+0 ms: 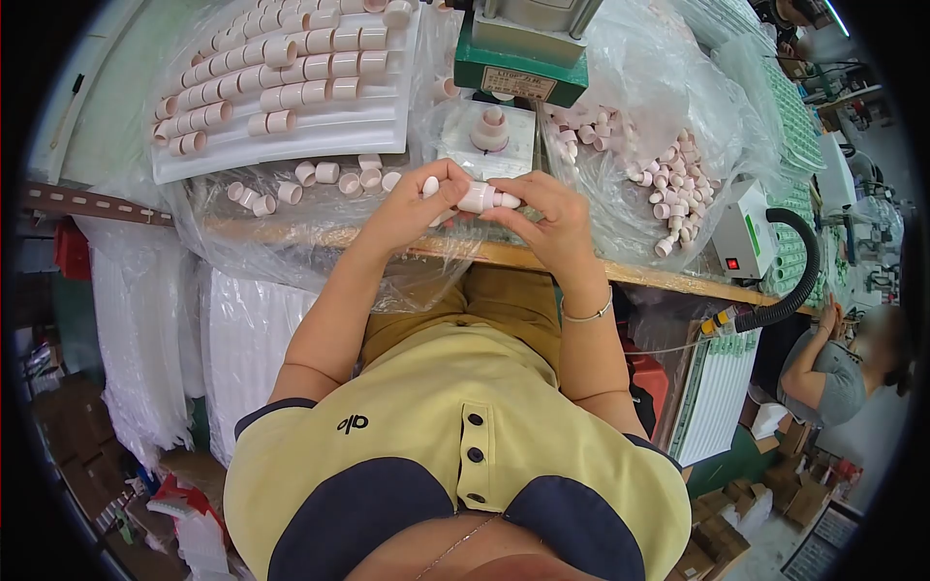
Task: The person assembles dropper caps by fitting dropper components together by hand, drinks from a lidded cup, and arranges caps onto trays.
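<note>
Near the table's front edge, my left hand [418, 206] pinches a pale pink cylindrical part [477, 198] at its left side. My right hand [547, 218] grips the other side of the same part, where a narrower pink and white tip [505, 199] sticks out. Small white pieces show by my left fingers; whether they are held is hard to tell. Just beyond my hands, a pink and white part [491, 128] stands on the metal plate [531, 153] of the green press [516, 71].
A white tray [387, 126] with rows of pink rings lies back left, loose rings [326, 172] before it. Small pink parts [678, 184] are heaped on plastic at right. Beyond stands a white box [744, 232] with a black hose [809, 254]. Another person [823, 373] sits far right.
</note>
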`<state>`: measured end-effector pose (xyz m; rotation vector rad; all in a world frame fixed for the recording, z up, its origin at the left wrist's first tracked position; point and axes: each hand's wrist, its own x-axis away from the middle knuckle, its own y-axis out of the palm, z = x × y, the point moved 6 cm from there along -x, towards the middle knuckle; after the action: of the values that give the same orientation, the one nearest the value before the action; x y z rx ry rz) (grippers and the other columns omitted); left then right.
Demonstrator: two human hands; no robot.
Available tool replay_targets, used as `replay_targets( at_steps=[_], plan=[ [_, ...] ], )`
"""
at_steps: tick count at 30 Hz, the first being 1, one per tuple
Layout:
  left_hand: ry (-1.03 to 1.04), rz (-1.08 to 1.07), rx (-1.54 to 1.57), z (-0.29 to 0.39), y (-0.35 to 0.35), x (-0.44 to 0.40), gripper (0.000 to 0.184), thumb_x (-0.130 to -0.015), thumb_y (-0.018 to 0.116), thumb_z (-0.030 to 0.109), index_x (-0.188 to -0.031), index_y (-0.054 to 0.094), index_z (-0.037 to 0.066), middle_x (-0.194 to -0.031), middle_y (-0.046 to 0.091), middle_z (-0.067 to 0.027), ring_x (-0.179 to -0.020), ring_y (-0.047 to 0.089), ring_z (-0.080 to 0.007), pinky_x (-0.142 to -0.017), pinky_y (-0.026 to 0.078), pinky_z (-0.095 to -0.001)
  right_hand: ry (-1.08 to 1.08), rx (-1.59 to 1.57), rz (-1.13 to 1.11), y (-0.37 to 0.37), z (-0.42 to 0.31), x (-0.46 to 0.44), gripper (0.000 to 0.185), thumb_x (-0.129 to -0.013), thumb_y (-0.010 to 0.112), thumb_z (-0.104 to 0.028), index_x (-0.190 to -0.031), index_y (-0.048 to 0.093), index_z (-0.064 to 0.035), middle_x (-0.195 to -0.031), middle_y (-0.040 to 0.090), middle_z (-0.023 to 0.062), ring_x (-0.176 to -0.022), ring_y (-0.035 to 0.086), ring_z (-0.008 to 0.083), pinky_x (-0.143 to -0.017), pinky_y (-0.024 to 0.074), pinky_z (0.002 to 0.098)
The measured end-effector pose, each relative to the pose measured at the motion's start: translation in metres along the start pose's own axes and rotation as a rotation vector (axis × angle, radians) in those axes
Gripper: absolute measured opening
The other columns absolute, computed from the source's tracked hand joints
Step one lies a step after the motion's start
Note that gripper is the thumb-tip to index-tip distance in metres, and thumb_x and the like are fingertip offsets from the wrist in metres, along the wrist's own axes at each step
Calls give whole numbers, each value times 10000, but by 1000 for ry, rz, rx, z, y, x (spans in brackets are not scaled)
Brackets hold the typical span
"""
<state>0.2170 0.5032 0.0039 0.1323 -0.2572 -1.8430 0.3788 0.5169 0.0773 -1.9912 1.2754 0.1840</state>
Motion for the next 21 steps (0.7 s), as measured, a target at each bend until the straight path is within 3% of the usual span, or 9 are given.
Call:
replay_targets(
  at_steps=[5,16,20,21],
  plan=[
    [-72,-42,27,-1,3,-3,244,-966,564,287,-938,581,46,-832,620,-30,-692,553,-72,-580,452,-222,-96,92,65,-2,-2,7,292,-711,790,-166,-952,696,-31,-826,651,85,-672,628,244,-579,502,321],
    [-223,-84,112,-12,8,-5,213,-945,591,280,-953,590,67,-846,618,-23,-715,576,-76,-586,475,-218,-196,198,54,-4,-14,13,275,-700,772,-88,-959,690,-44,-880,652,70,-678,646,220,-571,500,322],
    [-149,-19,100,-7,6,-3,185,-898,634,196,-981,602,34,-906,624,-29,-802,574,-72,-662,486,-233,-218,172,70,-5,-14,13,292,-695,788,-104,-962,690,-35,-862,657,74,-623,630,194,-546,495,300],
    [-49,-2,-17,0,5,-2,193,-867,665,157,-1005,608,34,-931,620,-16,-836,564,-68,-705,477,-233,-105,140,69,-6,-9,14,294,-698,795,-113,-961,693,-30,-847,659,76,-594,614,175,-528,488,285]
  ],
)
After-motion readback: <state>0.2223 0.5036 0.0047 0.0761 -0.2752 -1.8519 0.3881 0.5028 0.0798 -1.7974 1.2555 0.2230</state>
